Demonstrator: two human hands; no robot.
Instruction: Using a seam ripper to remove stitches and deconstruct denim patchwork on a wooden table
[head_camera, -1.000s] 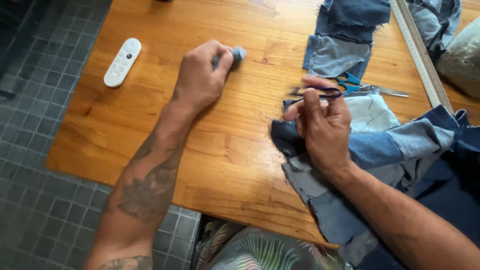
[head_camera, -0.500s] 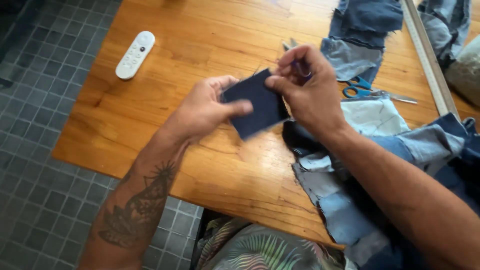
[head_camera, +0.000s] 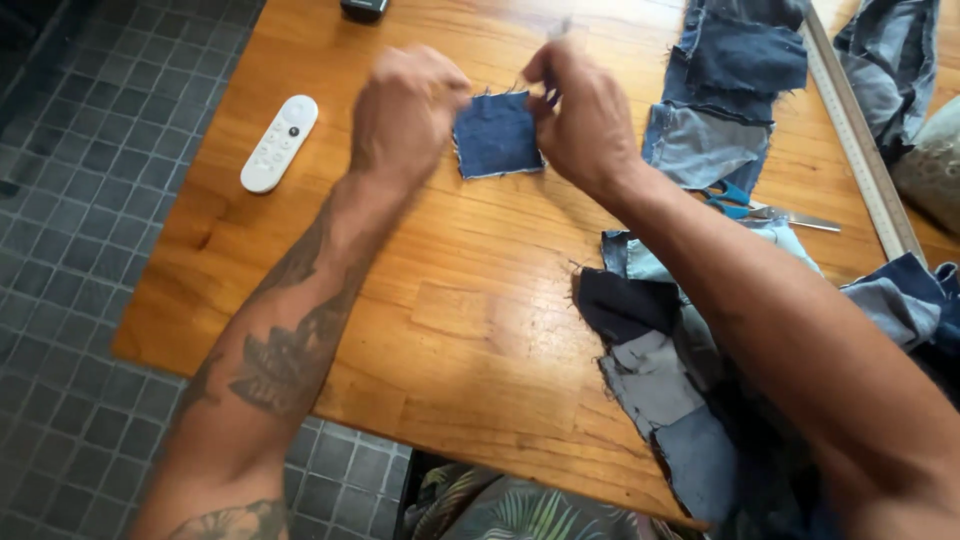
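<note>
Both hands' grip pinching denim square (head_camera: 497, 135) edges, left hand (head_camera: 405, 110), right hand (head_camera: 580, 120), bare table (head_camera: 450, 300) below

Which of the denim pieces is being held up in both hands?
The small dark blue denim square, pinched between left hand and right hand; the other pieces lie on the table.

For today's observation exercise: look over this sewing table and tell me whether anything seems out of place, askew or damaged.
One item does not belong with the sewing things: a white remote control lies at a slant on the wooden table, left of the hands. The dark denim square, held between the left hand and right hand, has frayed edges, as cut fabric does.
</note>
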